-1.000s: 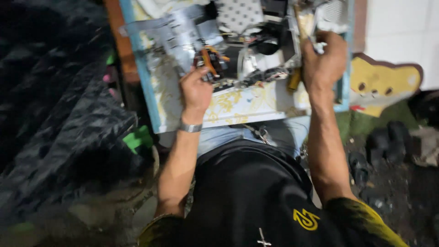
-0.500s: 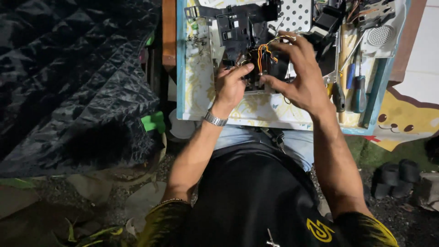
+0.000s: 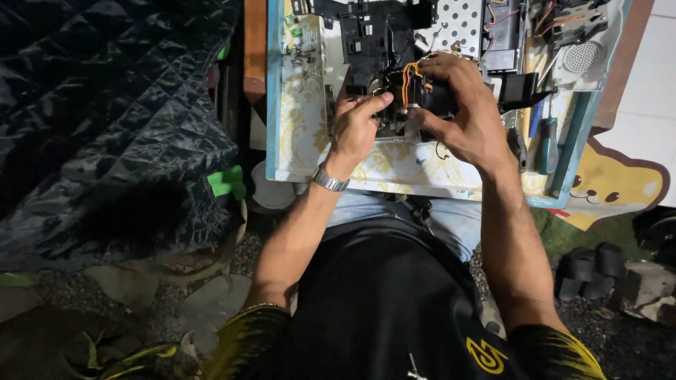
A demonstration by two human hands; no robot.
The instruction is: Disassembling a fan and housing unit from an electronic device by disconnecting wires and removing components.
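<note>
Both hands are now brought together on one small black motor assembly with orange wires (image 3: 412, 88), over the counter (image 3: 394, 169). Left hand (image 3: 355, 127) fingers pinch its side; right hand (image 3: 468, 116) fingers are wrapped around it, where earlier they were apart.

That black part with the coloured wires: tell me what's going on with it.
A seated person holds the small black wired part in both hands over a patterned work board. The left hand pinches it from the left, and the right hand wraps it from the right. A black plastic frame and screwdrivers lie nearby.
</note>
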